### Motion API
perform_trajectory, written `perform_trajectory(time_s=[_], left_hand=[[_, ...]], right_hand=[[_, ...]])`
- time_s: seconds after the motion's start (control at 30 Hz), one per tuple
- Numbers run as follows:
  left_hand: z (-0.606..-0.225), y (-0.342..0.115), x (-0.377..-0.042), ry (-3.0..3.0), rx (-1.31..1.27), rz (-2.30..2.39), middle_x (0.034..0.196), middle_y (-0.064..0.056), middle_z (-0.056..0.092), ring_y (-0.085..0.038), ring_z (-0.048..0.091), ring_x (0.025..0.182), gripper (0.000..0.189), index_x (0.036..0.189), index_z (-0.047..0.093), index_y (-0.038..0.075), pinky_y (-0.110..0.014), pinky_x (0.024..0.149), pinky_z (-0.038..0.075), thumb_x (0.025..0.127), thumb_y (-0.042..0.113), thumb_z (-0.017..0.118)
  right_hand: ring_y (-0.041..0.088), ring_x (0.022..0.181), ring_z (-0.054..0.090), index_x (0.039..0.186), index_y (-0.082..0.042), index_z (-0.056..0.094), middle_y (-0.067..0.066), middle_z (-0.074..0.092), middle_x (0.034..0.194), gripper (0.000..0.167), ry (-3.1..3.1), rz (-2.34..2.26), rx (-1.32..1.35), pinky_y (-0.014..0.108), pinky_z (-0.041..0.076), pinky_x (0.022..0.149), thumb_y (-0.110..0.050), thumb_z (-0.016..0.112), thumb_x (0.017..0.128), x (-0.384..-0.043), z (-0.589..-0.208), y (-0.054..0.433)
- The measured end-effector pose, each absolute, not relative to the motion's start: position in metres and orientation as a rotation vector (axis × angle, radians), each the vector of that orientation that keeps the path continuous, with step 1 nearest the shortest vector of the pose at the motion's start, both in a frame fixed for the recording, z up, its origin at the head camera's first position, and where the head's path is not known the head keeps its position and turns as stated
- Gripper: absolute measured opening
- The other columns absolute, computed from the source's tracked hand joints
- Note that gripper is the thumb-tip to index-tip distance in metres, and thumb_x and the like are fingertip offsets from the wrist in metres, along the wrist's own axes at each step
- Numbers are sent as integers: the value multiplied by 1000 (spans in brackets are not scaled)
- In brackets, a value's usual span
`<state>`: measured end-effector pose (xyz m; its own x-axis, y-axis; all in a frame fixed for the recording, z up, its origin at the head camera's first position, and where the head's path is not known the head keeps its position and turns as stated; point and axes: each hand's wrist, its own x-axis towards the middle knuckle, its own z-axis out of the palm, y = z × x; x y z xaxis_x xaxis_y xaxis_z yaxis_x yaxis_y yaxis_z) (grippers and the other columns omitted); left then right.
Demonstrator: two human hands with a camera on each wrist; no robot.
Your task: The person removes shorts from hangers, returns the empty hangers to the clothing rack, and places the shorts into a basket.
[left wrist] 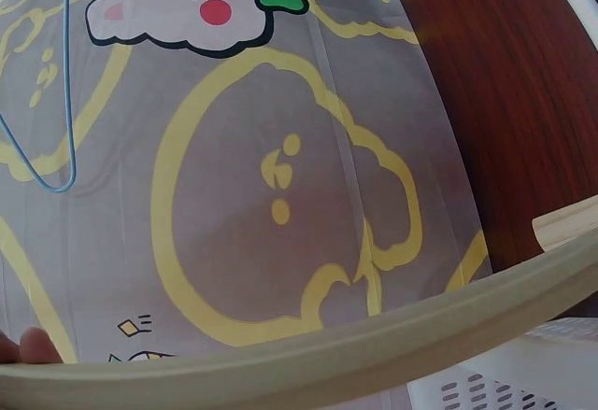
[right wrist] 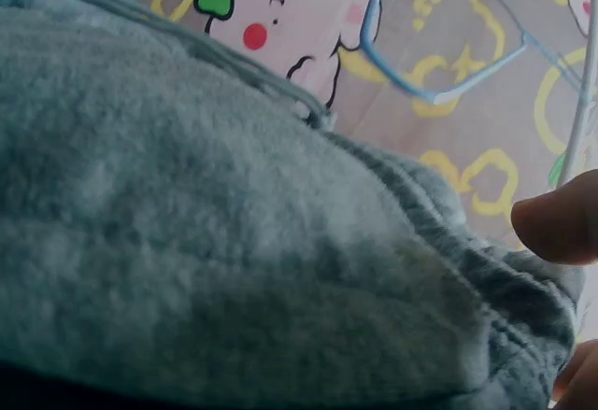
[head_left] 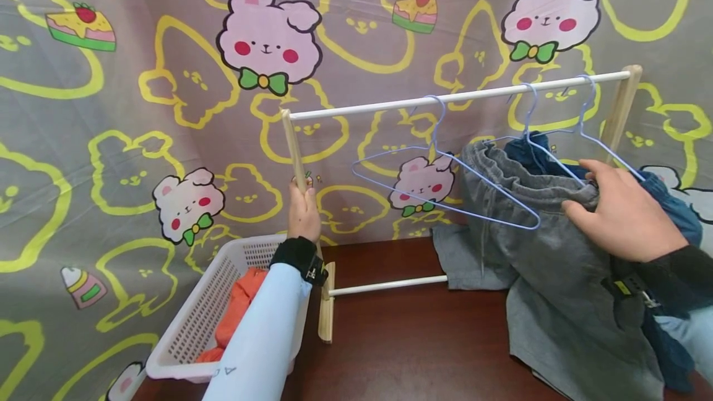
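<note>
In the head view my left hand (head_left: 304, 210) grips the wooden upright (head_left: 294, 147) at the left end of a clothes rack; the left wrist view shows only a bit of finger beside the curved wood. Grey drawstring pants (head_left: 501, 221) hang by their elastic waistband from a blue hanger (head_left: 531, 113) on the right part of the rack. My right hand (head_left: 632, 212) holds the right corner of that waistband, its thumb (right wrist: 561, 228) on one side; the other fingers are largely hidden. Left of the pants hangs a bare blue hanger (head_left: 445, 214).
The rack's white top rail (head_left: 379, 105) slants up to the right. Behind the grey pants hangs a dark blue garment (head_left: 676, 209) on another hanger. A white basket (head_left: 192, 320) with orange cloth (head_left: 242, 302) stands at left on the brown table (head_left: 401, 339). A patterned curtain (head_left: 128, 110) closes off the back.
</note>
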<state>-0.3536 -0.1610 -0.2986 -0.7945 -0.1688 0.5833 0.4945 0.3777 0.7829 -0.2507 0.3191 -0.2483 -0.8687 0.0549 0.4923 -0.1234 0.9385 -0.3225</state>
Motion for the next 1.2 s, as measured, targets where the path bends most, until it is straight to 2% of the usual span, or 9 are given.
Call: perform_trajectory(time_s=[0.13, 0.23, 0.33, 0.43, 0.63, 0.83, 1.07, 1.13, 1.2], left_hand=[[-300, -161, -354, -2046, -288, -1451, 128, -26, 47, -32, 45, 101, 36, 145, 30, 4, -42, 91, 36, 112, 16, 31], [-300, -161, -354, -2044, -289, -1444, 134, -24, 46, -31, 46, 109, 36, 146, 30, 4, -42, 96, 36, 112, 15, 32], [-299, -161, -354, -2049, -285, -1435, 138, -22, 46, -31, 46, 115, 36, 146, 30, 5, -43, 100, 36, 112, 15, 32], [-298, -161, -354, -2050, -284, -1430, 136, -22, 47, -32, 46, 111, 37, 147, 30, 4, -44, 98, 36, 112, 16, 32], [-300, -161, -354, -2047, -290, -1429, 131, -21, 47, -31, 46, 106, 36, 146, 30, 4, -42, 93, 37, 112, 15, 32], [-301, -161, -354, -2061, -285, -1422, 111, -18, 44, -32, 42, 90, 35, 144, 30, 3, -41, 83, 35, 111, 13, 33], [-301, -160, -353, -2069, -282, -1423, 106, -14, 41, -29, 40, 87, 34, 144, 30, 3, -39, 82, 34, 111, 13, 33], [-300, -161, -353, -2075, -282, -1427, 103, -16, 40, -30, 39, 84, 36, 145, 28, 3, -39, 80, 34, 111, 14, 32], [-299, -161, -353, -2068, -286, -1431, 111, -19, 43, -30, 42, 90, 38, 147, 27, 2, -39, 84, 35, 112, 15, 33]], right_hand=[[57, 114, 34, 140, 19, 35, 42, 34, 126, 65, -2622, 435, 3, 75, 34, 90, -20, 62, 95, -254, -247, 324], [58, 113, 36, 130, 19, 44, 41, 37, 121, 53, -2630, 406, 17, 75, 34, 91, -17, 60, 96, -256, -247, 328], [58, 111, 39, 122, 21, 47, 41, 40, 119, 43, -2616, 417, 36, 74, 34, 90, -13, 57, 97, -259, -247, 331], [58, 110, 40, 121, 21, 48, 41, 42, 118, 37, -2591, 456, 51, 72, 34, 90, -8, 54, 98, -263, -246, 334], [57, 113, 39, 121, 18, 50, 39, 41, 122, 32, -2549, 528, 26, 71, 32, 91, -7, 48, 102, -264, -250, 338], [56, 113, 40, 120, 18, 51, 38, 41, 122, 31, -2526, 558, 11, 70, 32, 90, -7, 46, 103, -264, -251, 337], [58, 118, 37, 123, 17, 49, 39, 40, 126, 31, -2500, 577, -6, 70, 30, 94, -8, 45, 104, -263, -249, 336], [59, 121, 36, 123, 17, 49, 39, 39, 128, 32, -2484, 584, -19, 71, 28, 96, -9, 45, 105, -262, -248, 336], [60, 122, 34, 123, 17, 48, 39, 37, 129, 33, -2467, 596, -29, 71, 27, 97, -11, 44, 106, -260, -246, 336]])
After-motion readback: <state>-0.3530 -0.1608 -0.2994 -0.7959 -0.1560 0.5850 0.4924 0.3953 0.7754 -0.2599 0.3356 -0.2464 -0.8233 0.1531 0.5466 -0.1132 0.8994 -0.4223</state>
